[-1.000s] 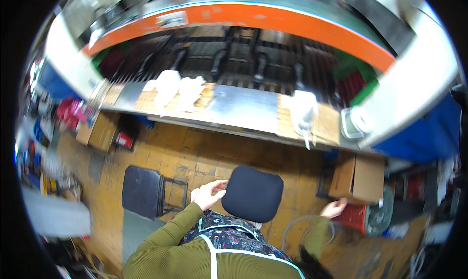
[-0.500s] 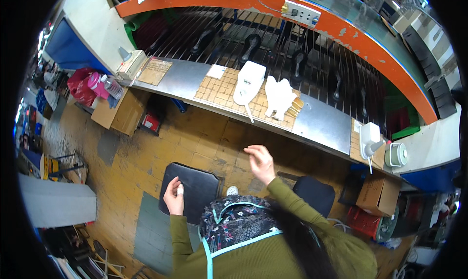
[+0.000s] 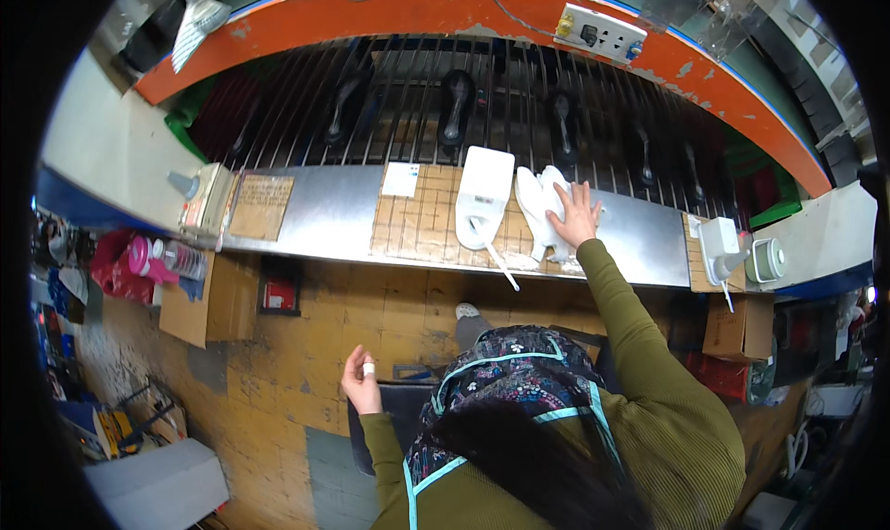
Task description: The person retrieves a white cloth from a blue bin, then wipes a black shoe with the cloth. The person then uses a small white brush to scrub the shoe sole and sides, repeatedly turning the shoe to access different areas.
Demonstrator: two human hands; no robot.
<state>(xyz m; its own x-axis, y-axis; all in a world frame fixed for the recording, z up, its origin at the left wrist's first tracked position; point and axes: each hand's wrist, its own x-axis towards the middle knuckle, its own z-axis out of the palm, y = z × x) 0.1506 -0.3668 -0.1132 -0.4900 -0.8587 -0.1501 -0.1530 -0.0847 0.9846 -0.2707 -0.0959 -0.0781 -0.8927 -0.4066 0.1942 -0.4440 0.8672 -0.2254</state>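
Observation:
My right hand (image 3: pixel 577 214) reaches over the metal bench, fingers spread, and rests on or just over the edge of a pair of white gloves (image 3: pixel 535 208); exact contact is hard to tell. Left of the gloves stands a white plastic container (image 3: pixel 486 185) with a round opening and a white stick (image 3: pixel 503 268) poking out over the bench edge. Low beside my body hangs my left hand (image 3: pixel 362 382), empty, its fingers loosely bent and apart, a white wrap on one finger.
Behind the metal ledge (image 3: pixel 324 206), rows of metal bars carry several black shoe soles (image 3: pixel 457 108). A second white container (image 3: pixel 718 238) and a pale green pot (image 3: pixel 765 259) stand at the right. Cardboard boxes (image 3: pixel 209 298) sit below both ends. A black stool (image 3: pixel 408 419) is beside me.
My right hand has moved forward and right from above the floor to the gloves. The view has shifted closer to the bench. My left hand stays low, away from the bench.

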